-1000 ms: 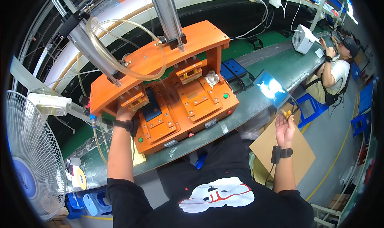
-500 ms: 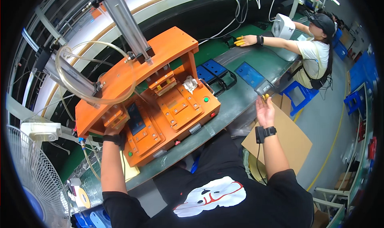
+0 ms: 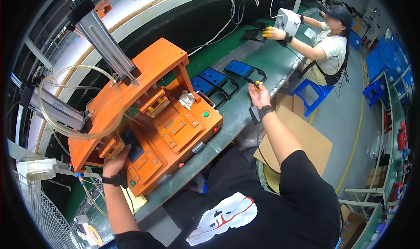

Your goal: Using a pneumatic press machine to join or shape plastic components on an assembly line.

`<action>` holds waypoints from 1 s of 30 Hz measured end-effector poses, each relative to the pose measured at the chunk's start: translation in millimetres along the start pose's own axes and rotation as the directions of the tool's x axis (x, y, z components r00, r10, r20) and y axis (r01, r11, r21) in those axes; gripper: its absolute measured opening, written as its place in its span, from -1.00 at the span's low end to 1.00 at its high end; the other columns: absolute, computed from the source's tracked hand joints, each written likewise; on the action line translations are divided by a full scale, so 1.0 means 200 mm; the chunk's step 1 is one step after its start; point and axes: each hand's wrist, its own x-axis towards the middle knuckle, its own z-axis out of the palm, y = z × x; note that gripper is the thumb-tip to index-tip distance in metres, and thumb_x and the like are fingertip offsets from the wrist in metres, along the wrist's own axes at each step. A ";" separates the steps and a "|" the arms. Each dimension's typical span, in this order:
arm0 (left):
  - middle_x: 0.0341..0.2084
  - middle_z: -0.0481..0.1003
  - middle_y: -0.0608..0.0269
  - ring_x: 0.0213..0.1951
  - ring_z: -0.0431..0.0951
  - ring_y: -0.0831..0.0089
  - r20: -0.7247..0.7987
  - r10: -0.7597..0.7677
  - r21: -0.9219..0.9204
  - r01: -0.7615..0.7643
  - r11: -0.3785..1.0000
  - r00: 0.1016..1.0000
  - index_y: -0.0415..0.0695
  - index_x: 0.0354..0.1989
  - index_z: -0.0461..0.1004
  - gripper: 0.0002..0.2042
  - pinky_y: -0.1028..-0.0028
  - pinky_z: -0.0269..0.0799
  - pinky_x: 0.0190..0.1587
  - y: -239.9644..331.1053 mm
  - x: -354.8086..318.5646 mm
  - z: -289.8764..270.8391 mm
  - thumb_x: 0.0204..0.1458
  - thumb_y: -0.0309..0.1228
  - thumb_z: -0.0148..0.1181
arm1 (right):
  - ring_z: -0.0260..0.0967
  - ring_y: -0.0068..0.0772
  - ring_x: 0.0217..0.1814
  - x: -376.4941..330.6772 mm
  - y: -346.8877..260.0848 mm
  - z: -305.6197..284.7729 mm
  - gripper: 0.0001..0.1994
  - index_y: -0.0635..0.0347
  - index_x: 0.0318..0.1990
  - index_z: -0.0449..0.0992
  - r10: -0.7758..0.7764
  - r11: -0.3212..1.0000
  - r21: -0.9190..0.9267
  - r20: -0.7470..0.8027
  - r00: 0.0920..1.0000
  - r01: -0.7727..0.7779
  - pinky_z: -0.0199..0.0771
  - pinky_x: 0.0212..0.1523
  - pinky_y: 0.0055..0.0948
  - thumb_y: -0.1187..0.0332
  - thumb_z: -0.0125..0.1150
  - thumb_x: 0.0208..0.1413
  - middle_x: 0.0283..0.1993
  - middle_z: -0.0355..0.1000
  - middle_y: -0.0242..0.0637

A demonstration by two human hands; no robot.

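1. Workbench: green top, running diagonally across the view.
2. Press: orange, two stations, standing on the bench before the person.
3. Co-worker: seated at the bench, upper right, with one hand extended over it.
4. Cardboard sheet: brown, beside the person's right arm.
5. Blue panels: three, each with a black frame. Two lie close together beside the press; the third panel lies on the bench, just to their right.
6. Dark panel: seated in the press's left station.
7. Left hand: at the left station, beside the dark panel. Fingertips partly hidden; grip cannot be determined.
8. Right hand: palm up, fingers partly curled at the near end of the third panel's frame. Whether it grips cannot be determined.
9. White cloth: crumpled, on the press base near the right post.
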 end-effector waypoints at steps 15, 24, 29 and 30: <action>0.37 0.22 -0.16 0.43 0.19 -0.01 -0.479 0.331 -0.071 -0.412 0.909 0.813 -0.29 0.31 0.32 -0.53 0.14 0.11 0.43 -0.20 -0.59 0.38 0.26 -0.38 0.14 | 0.54 -0.25 -0.57 0.06 0.05 0.24 -0.69 0.32 -0.17 0.45 0.004 0.669 -0.738 -0.116 0.993 -0.089 0.64 -0.56 -0.41 0.22 0.36 0.26 -0.32 0.49 -0.11; 0.39 0.25 -0.12 0.46 0.11 -0.11 -0.516 0.407 0.185 -0.366 0.912 0.754 -0.26 0.26 0.38 -0.48 0.03 0.04 0.44 -0.20 -0.61 0.41 0.27 -0.13 0.09 | 0.52 -0.33 -0.62 0.04 0.11 0.24 -0.71 0.38 -0.21 0.43 -0.188 0.618 -0.785 -0.095 0.978 0.043 0.60 -0.63 -0.47 0.33 0.39 0.17 -0.42 0.49 -0.15; 0.39 0.25 -0.12 0.45 0.11 -0.10 -0.548 0.373 0.131 -0.364 0.922 0.749 -0.25 0.28 0.37 -0.46 0.04 0.03 0.43 -0.20 -0.61 0.41 0.27 -0.10 0.09 | 0.50 -0.40 -0.62 -0.04 0.16 0.20 -0.72 0.36 -0.12 0.48 -0.317 0.437 -0.858 0.135 0.939 0.271 0.54 -0.61 -0.43 0.32 0.36 0.19 -0.44 0.50 -0.23; 0.39 0.25 -0.12 0.45 0.11 -0.10 -0.556 0.367 0.108 -0.373 0.921 0.746 -0.25 0.28 0.36 -0.45 0.05 0.03 0.43 -0.20 -0.61 0.42 0.27 -0.09 0.08 | 0.49 -0.42 -0.63 -0.05 0.17 0.20 -0.72 0.34 -0.11 0.50 -0.307 0.389 -0.879 0.158 0.938 0.275 0.53 -0.61 -0.42 0.30 0.35 0.20 -0.45 0.50 -0.25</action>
